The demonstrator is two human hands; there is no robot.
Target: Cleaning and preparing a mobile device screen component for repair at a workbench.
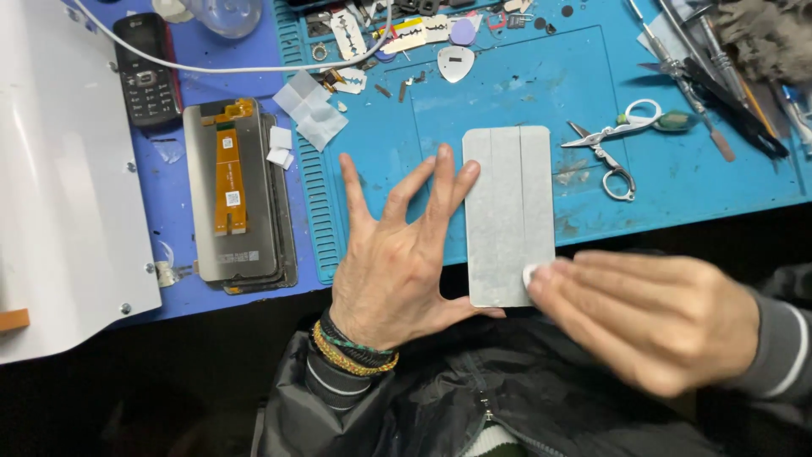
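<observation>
— Two hands work at the near edge of the counter (710, 182). What is between them?

— One flat grey-white panel (507, 203), rectangular and marked with lengthwise stripes, lying on the blue mat (507, 93) with its near end past the mat's edge.

— How is the left hand (393, 254) set?

— Palm down, fingers (441, 182) spread wide apart, fingertips and thumb touching the panel's left edge. Bead bracelets (355, 351) circle that wrist.

— And the right hand (647, 317)?

— Blurred, with fingers held close together; a fingertip presses the panel's lower right corner. It grips nothing.

— What lies around?

— Small scissors (611, 144) just right of the panel, a phone screen with an orange ribbon cable (230, 199) to the left, and a black keypad phone (145, 72) further back.
</observation>
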